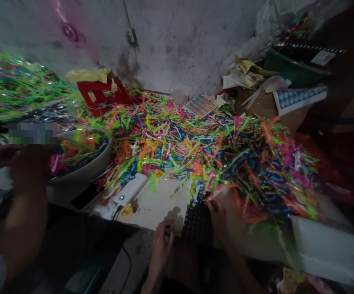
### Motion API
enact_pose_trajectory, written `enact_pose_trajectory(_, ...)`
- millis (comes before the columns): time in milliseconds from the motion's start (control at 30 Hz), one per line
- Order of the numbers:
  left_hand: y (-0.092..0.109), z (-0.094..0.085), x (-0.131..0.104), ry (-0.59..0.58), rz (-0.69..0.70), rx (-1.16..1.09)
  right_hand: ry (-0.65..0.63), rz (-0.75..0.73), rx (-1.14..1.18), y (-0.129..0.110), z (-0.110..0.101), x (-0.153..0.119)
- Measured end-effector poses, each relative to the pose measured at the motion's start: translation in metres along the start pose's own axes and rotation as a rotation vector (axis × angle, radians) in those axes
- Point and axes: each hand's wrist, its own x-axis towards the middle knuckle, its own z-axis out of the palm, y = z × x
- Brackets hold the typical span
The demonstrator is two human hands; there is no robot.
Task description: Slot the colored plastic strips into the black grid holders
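My left hand (164,236) is just over the front edge of a pale board (157,204), its fingers curled towards the thumb. Anything between those fingertips is too small or dark to make out. To its right, my right hand (217,212) has bent fingers at the near edge of a heap of small colourful plastic pieces (177,141). Its fingertips are close to a blue and white piece (198,191), but what they pinch is hidden. Beneath and between the hands lies a black perforated mat (197,222).
On the left, another person's arm (27,204) reaches beside a white basin (82,169) of plastic pieces. A white power bank (132,188) with a cable and a yellow figure (128,210) lie left of my hands. A white box (330,249) stands at right.
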Motion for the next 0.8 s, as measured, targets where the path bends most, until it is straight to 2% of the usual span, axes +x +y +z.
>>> enact_pose_trajectory(400,0.007,0.004,-0.001,0.023,-0.004,-0.027,-0.117,-0.088,-0.040,-0.010,-0.002,0.006)
enact_pose_trajectory(567,0.006,0.004,0.002,0.005,-0.001,-0.012,-0.095,-0.191,-0.163,-0.004,0.002,0.006)
enact_pose_trajectory(800,-0.001,0.011,0.000,-0.005,-0.026,-0.041,-0.160,-0.253,-0.314,-0.007,0.005,0.013)
